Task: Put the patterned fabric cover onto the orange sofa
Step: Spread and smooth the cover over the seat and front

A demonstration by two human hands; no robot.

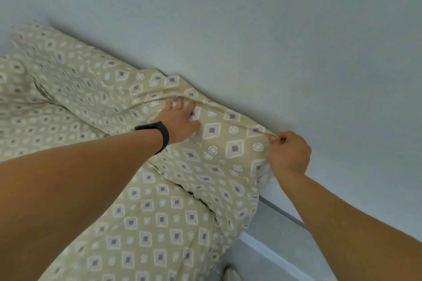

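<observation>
Right hand (288, 153) grip — cover (141, 223) edge

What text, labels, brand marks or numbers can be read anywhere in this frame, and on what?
None can be read.
cover: only a printed pattern of diamonds and circles, no lettering.
wristband on the left hand: plain black with a small pale glint, no legible mark.
wall: bare, no sign.
right hand: pinches the cover's edge; no tag shows there.
</observation>
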